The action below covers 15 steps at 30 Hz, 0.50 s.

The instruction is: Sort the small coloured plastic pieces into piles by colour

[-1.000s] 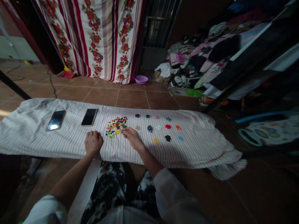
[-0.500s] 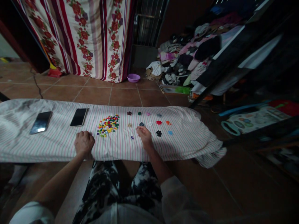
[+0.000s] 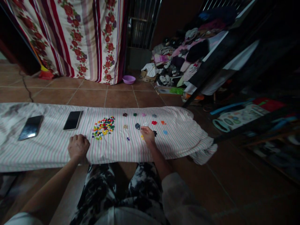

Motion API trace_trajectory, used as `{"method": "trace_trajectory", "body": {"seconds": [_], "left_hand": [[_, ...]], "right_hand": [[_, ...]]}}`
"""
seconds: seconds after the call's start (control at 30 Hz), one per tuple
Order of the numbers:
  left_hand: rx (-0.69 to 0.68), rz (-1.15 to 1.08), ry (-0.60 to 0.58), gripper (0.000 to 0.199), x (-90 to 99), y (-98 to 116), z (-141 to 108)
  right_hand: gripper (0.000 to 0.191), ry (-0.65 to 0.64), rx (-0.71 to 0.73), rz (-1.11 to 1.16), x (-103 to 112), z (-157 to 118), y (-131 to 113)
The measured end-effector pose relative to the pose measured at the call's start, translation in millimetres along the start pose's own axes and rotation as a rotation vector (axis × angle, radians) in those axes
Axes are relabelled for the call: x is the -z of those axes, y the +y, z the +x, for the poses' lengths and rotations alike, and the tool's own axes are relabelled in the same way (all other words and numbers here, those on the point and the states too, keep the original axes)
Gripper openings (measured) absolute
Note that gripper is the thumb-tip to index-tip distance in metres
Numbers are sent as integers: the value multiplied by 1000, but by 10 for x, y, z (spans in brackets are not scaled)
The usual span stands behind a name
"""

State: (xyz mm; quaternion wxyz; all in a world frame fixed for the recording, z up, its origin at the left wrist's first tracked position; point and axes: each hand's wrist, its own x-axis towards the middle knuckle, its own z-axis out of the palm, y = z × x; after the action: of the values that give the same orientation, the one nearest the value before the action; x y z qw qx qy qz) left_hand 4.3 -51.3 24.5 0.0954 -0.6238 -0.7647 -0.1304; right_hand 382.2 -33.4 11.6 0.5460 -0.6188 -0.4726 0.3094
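Note:
My left hand (image 3: pixel 79 147) rests in a loose fist on the striped cloth (image 3: pixel 105 153), to the left of a mixed heap of small coloured pieces (image 3: pixel 103 128). My right hand (image 3: pixel 148 134) hovers low over the cloth, thumb and fingers pinched together; anything between them is too small to make out. Just left of its fingertips lies a dark grey cluster (image 3: pixel 137 126). Yellow pieces (image 3: pixel 142 137) peek out beside the hand, and a black cluster (image 3: pixel 155 133) is partly covered by it. Nearby are a red cluster (image 3: pixel 154 122), a beige cluster (image 3: pixel 125 126) and purple pieces (image 3: pixel 128 138).
Two phones, one dark (image 3: pixel 31 127) and one light-edged (image 3: pixel 72 120), lie at the left. More clusters, brown (image 3: pixel 125 114), green (image 3: pixel 135 114), pink (image 3: pixel 143 114), orange (image 3: pixel 163 122) and light blue (image 3: pixel 165 132), sit on the cloth. Beyond are a purple basin (image 3: pixel 129 80) and piled clothes (image 3: pixel 178 59).
My right hand has shifted right relative to the clusters, uncovering yellow pieces and partly hiding the black cluster. My left fist stays on the cloth. The whole view has turned slightly right.

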Motion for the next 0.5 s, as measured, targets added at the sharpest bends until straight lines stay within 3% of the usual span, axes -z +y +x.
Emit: {"method": "trace_trajectory", "body": {"seconds": [0.1,0.23,0.5], "left_hand": [[-2,4,0,31,0,0,1],[6,-2,-3,29,19,11,0],[-7,-27,32,26,-3,0,-1]], "right_hand": [[20,57,7,-131,89,171,-33],[23,34,2,-318,146,331,-59],[30,-144,4,-581,80,408,-73]]}}
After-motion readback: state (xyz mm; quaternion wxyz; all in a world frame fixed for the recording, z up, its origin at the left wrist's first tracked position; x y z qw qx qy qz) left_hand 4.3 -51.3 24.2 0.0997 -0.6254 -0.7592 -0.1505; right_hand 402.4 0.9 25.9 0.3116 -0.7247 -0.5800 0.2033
